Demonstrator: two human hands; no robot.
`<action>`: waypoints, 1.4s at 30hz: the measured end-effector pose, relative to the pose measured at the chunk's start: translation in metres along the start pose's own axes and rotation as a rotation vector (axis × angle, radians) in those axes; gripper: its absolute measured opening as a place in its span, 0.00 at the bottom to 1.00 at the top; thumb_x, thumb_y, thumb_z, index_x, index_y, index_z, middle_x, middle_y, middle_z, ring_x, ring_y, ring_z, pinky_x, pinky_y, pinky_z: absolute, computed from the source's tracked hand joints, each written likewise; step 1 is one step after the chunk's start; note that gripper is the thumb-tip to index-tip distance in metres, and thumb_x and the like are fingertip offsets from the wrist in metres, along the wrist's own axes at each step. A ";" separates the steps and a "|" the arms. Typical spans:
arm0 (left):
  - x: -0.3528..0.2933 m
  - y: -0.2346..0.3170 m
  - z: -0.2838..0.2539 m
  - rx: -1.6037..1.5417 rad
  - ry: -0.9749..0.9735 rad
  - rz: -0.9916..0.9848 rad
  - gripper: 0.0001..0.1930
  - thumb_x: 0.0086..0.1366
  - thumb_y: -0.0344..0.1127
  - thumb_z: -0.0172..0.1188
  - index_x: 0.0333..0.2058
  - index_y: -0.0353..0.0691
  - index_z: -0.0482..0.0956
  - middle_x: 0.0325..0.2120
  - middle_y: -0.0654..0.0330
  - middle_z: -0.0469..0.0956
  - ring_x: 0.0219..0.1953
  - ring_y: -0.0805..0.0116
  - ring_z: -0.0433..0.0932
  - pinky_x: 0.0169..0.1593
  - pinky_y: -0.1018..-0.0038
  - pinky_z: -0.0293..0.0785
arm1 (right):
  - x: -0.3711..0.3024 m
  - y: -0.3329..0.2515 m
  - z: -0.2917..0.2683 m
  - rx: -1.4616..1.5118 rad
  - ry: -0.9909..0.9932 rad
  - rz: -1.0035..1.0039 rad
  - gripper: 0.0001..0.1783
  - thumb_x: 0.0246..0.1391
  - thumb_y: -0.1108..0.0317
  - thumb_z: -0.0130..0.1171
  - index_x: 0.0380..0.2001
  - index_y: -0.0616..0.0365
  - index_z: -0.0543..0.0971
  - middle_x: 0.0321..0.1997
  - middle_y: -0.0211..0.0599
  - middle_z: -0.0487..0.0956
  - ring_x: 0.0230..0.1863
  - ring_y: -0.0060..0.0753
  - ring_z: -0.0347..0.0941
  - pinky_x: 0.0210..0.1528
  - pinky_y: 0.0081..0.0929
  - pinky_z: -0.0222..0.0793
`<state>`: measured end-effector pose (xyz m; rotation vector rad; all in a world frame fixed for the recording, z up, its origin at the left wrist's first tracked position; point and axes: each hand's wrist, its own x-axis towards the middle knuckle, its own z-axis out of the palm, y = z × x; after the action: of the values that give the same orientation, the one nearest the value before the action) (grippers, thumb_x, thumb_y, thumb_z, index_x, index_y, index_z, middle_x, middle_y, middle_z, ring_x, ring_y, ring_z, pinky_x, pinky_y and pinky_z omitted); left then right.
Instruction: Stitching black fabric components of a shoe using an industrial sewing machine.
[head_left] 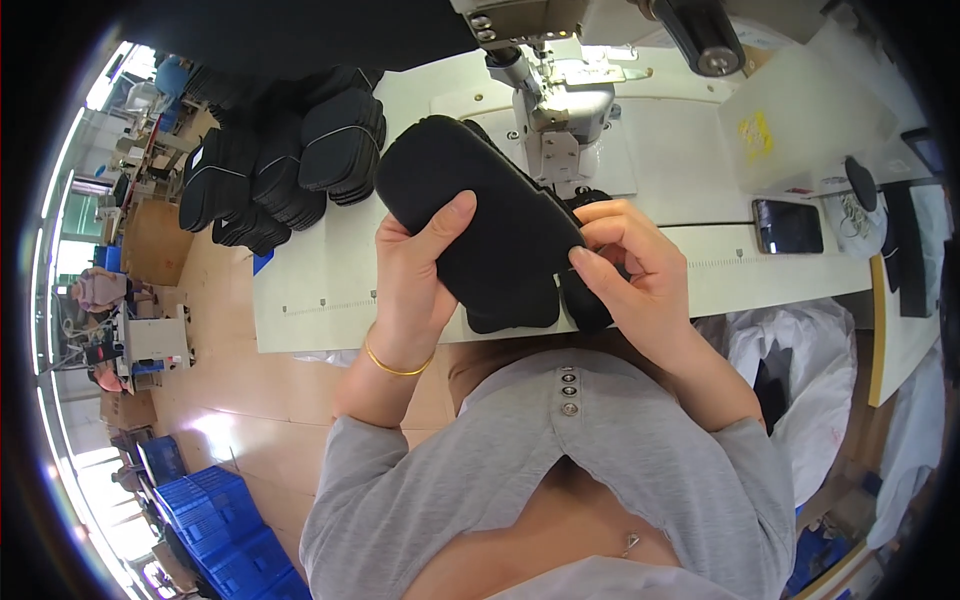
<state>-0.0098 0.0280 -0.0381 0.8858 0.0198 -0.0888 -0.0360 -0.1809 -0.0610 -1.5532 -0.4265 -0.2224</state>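
Black padded piece (510, 230) is held tilted over the tabletop's (320, 328) near edge, before the sewing machine (562, 115). It is clamped by the left hand (418, 262), thumb on top; its right edge is met by the half-curled right hand (635, 270), firmness of grip untellable. Edges best kept flush, unbent. Banded black stacks (340, 150) are set leftward.
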 end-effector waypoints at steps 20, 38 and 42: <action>0.027 0.015 -0.004 0.117 -0.014 0.018 0.12 0.59 0.18 0.64 0.43 0.32 0.81 0.38 0.55 0.83 0.39 0.67 0.83 0.46 0.72 0.81 | 0.011 -0.008 0.012 0.372 0.121 0.298 0.06 0.61 0.81 0.53 0.40 0.70 0.77 0.41 0.46 0.82 0.38 0.28 0.80 0.38 0.24 0.79; 0.110 0.052 0.032 0.516 -0.069 0.022 0.10 0.55 0.21 0.69 0.36 0.32 0.80 0.32 0.59 0.81 0.34 0.69 0.82 0.40 0.74 0.80 | 0.066 -0.006 0.004 0.382 0.016 0.339 0.08 0.63 0.69 0.53 0.37 0.64 0.78 0.31 0.40 0.85 0.24 0.21 0.79 0.26 0.16 0.73; 0.112 0.051 0.037 0.529 -0.053 0.018 0.12 0.55 0.19 0.68 0.37 0.34 0.78 0.33 0.60 0.80 0.34 0.69 0.81 0.40 0.74 0.80 | 0.066 -0.005 0.004 0.391 0.033 0.348 0.08 0.63 0.70 0.53 0.36 0.64 0.78 0.31 0.41 0.85 0.24 0.22 0.79 0.27 0.16 0.73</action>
<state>0.1050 0.0241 0.0186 1.4117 -0.0637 -0.1025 0.0209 -0.1682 -0.0300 -1.2112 -0.1542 0.1019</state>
